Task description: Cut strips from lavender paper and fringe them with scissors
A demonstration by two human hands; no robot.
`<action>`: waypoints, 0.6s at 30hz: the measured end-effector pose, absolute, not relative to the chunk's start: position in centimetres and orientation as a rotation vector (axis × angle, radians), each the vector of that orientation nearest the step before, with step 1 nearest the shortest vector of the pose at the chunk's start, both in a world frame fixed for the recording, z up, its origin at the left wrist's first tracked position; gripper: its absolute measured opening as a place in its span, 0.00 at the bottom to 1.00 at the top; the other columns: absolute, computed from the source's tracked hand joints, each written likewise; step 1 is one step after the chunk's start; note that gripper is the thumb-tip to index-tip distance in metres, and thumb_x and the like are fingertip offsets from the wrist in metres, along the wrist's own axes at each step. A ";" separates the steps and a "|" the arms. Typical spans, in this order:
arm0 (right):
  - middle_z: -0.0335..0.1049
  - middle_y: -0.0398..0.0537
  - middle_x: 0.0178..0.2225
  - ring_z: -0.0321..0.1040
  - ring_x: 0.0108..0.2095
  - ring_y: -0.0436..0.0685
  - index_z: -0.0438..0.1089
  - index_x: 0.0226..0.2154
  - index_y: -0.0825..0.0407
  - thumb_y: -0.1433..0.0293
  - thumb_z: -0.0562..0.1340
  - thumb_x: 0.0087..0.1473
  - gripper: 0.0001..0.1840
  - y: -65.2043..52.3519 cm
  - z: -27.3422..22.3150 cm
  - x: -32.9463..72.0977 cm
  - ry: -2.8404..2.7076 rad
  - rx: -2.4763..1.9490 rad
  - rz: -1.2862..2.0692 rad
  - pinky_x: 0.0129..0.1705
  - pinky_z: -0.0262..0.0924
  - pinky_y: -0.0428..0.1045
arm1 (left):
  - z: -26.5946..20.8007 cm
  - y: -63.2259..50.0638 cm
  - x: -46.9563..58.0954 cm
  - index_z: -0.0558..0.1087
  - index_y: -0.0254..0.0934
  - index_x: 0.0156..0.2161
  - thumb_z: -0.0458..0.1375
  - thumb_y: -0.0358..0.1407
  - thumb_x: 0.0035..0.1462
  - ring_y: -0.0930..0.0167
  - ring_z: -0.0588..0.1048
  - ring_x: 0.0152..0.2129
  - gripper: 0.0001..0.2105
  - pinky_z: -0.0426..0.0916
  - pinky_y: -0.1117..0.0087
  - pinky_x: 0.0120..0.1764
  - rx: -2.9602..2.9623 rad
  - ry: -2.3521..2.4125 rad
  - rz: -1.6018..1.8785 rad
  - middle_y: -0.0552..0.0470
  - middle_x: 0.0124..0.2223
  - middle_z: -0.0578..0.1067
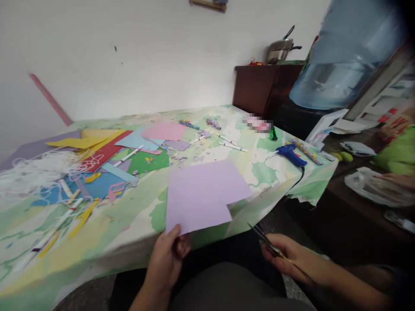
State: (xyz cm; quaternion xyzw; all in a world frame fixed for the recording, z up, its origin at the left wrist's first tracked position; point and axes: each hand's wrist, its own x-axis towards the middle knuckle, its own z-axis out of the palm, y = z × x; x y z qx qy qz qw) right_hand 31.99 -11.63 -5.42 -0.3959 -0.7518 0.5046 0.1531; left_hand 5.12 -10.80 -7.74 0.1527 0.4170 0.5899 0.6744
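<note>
Item 1: lilac paper sheet [202, 194]. We hold it by its near lower corner in our left hand [167, 259], thumb on top and fingers under, the grip pinched on the paper. From the grip the sheet rises up and away over the counter [129, 216] edge; its long axis runs from the grip toward the upper right, and a stepped notch shows on its right side.

Item 2: scissors [269, 242]. Our right hand [292, 257] grasps the handles, the grip closed around them. The blades point up and left from that grip, toward the sheet's lower right edge, not touching it. The blades look nearly closed; blur leaves us unsure.

Item 3: coloured paper scraps [106, 164], well beyond the left grip on the counter, with white string [39, 172] to their left.

Item 4: blue glue gun [290, 154], far above the right grip, near the counter's far right corner.
</note>
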 end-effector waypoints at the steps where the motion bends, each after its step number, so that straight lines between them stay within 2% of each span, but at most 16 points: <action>1: 0.47 0.40 0.21 0.44 0.23 0.46 0.53 0.22 0.54 0.48 0.44 0.45 0.25 -11.5 -5.3 32.1 -2.170 -1.158 1.380 0.22 0.46 0.43 | -7.8 -11.3 3.9 0.61 0.34 0.14 0.56 0.35 0.41 0.80 0.55 0.09 0.12 0.50 0.78 0.14 0.327 0.939 1.388 0.59 0.10 0.58; 5: 0.51 0.42 0.22 0.48 0.24 0.48 0.56 0.23 0.55 0.51 0.46 0.46 0.23 -11.0 -5.8 31.6 -2.365 -1.164 1.234 0.23 0.48 0.44 | -9.2 -13.3 1.5 0.65 0.36 0.18 0.58 0.39 0.36 0.78 0.61 0.13 0.09 0.58 0.76 0.17 0.318 0.927 1.609 0.58 0.16 0.64; 8: 0.54 0.43 0.23 0.50 0.24 0.48 0.59 0.24 0.55 0.52 0.49 0.44 0.22 -10.6 -6.3 30.9 -2.569 -1.065 1.219 0.24 0.49 0.44 | -10.8 -14.1 3.5 0.66 0.36 0.22 0.61 0.38 0.35 0.79 0.60 0.13 0.09 0.54 0.79 0.13 0.316 1.082 1.515 0.59 0.17 0.64; 10: 0.54 0.42 0.22 0.50 0.23 0.47 0.60 0.25 0.55 0.53 0.51 0.43 0.21 -10.2 -6.6 30.5 -2.640 -0.984 1.248 0.23 0.48 0.43 | -11.2 -14.0 5.5 0.67 0.36 0.27 0.60 0.38 0.36 0.78 0.62 0.15 0.11 0.54 0.79 0.12 0.383 1.062 1.367 0.57 0.21 0.66; 12: 0.54 0.42 0.21 0.50 0.23 0.46 0.60 0.25 0.56 0.54 0.52 0.43 0.20 -9.6 -6.8 30.1 -2.658 -0.952 1.255 0.23 0.47 0.43 | -10.8 -13.4 7.0 0.67 0.34 0.29 0.58 0.41 0.38 0.73 0.66 0.20 0.13 0.58 0.76 0.13 0.463 0.992 1.276 0.50 0.27 0.70; 15: 0.54 0.41 0.22 0.50 0.22 0.46 0.60 0.25 0.56 0.56 0.52 0.45 0.18 -9.0 -6.7 29.4 -2.640 -0.977 1.242 0.22 0.46 0.42 | -8.9 -12.1 7.8 0.66 0.33 0.29 0.53 0.41 0.45 0.72 0.68 0.22 0.11 0.60 0.75 0.15 0.455 0.994 1.299 0.48 0.28 0.71; 18: 0.53 0.40 0.21 0.49 0.21 0.45 0.59 0.25 0.56 0.57 0.50 0.47 0.18 -8.7 -6.4 29.0 -2.573 -0.946 1.349 0.21 0.46 0.41 | -6.8 -11.2 7.7 0.66 0.33 0.32 0.51 0.39 0.48 0.70 0.70 0.24 0.10 0.62 0.75 0.17 0.420 0.945 1.291 0.48 0.28 0.72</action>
